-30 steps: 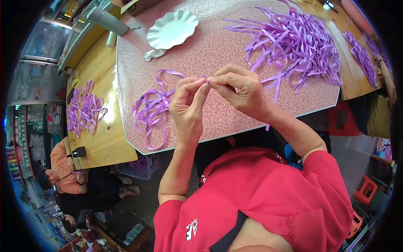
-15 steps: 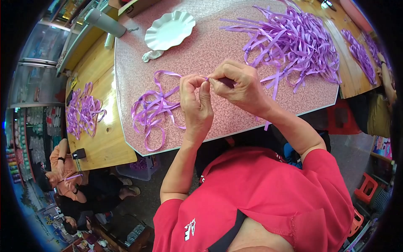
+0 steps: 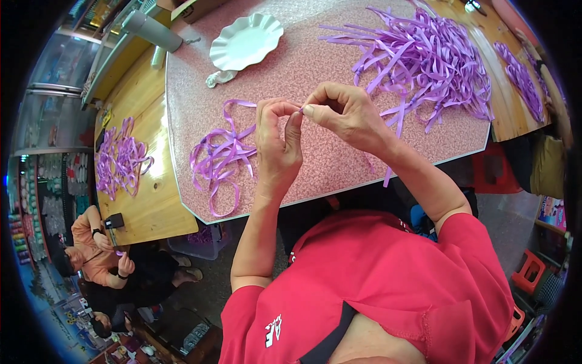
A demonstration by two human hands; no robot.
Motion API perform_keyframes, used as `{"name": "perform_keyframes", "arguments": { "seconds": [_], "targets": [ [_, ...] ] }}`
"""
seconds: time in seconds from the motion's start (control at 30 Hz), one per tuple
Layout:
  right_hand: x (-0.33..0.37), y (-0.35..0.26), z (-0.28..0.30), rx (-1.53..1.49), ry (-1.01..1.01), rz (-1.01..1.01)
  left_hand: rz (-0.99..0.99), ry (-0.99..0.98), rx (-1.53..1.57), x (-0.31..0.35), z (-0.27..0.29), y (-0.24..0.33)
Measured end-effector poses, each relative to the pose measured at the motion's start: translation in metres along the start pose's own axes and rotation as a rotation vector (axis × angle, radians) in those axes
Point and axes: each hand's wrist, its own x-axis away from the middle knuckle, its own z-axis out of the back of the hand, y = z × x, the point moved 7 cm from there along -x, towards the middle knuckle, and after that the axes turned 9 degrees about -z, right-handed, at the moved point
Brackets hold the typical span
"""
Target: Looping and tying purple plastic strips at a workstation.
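Note:
Both hands meet over the pink speckled tabletop with fingertips pinched together. My left hand [image 3: 277, 138] closes thumb and forefinger on a narrow purple ribbon [image 3: 241, 104], part of which trails away to its left. My right hand [image 3: 347, 118] pinches at the same spot, where a tiny purple bit shows between the fingertips; most of it is hidden. Left of my hands, a small loose pile of purple ribbons [image 3: 223, 151] with knots lies on the tabletop. Toward the far right spreads a big tangled heap of purple ribbons [image 3: 424, 64].
A white scalloped dish [image 3: 247, 42] stands at the back, near a grey cylinder bottle [image 3: 151, 31]. More ribbons [image 3: 121, 159] lie on the wooden table to the left. A seated person in orange [image 3: 97, 249] handles something purple. Red stools [image 3: 528, 272] stand at the right.
My right hand has turned and its fingers have opened into a rounder pinch. My left hand has shifted slightly left. At left, the seated person's hands have moved.

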Motion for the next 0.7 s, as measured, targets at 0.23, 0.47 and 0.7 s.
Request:
{"name": "perform_keyframes", "arguments": {
  "seconds": [0.23,0.47,0.7],
  "targets": [
    [0.003,0.005,-0.002,-0.186,0.021,-0.105,-0.051,0.146,-0.162,-0.001,0.008,0.013],
    [0.004,0.009,-0.002,-0.089,0.121,-0.024,-0.097,0.094,-0.353,-0.001,0.008,0.015],
    [0.000,0.023,-0.005,-0.148,0.145,-0.113,-0.193,0.040,-0.509,-0.005,-0.004,0.018]
  ]
}}
